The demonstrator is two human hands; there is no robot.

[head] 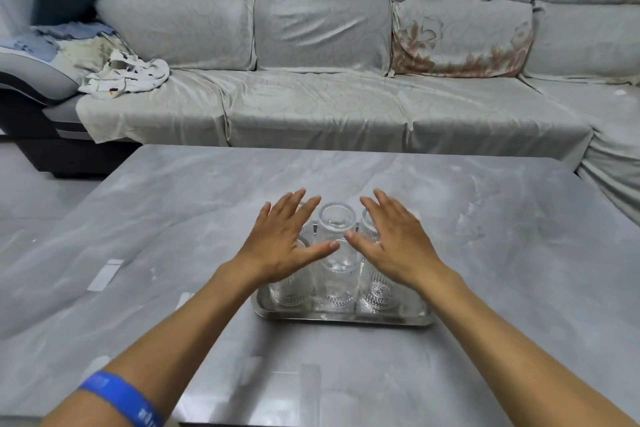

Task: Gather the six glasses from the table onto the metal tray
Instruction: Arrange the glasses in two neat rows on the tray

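Clear ribbed drinking glasses point(336, 224) stand grouped on a rectangular metal tray point(341, 316), which rests on a grey marble-patterned table point(485, 270) at its middle. The glasses form two rows; the centre glass of each row is fully visible, while the outer ones are partly hidden behind the hands, so an exact count cannot be confirmed. The left hand point(285, 239) hovers palm-down over the left side of the group, fingers extended and spread, grasping nothing. The right hand point(393, 241) mirrors it over the right side, likewise flat with fingers apart and empty. The two thumbs point inward toward each other above the near centre glass point(337, 274), close together but apart. Whether either palm touches a rim cannot be told. A blue wristband point(121, 399) encircles the left forearm. Beyond the table stands a grey fabric-covered sofa point(329, 97), with crumpled cloths point(121, 76) at its left end.
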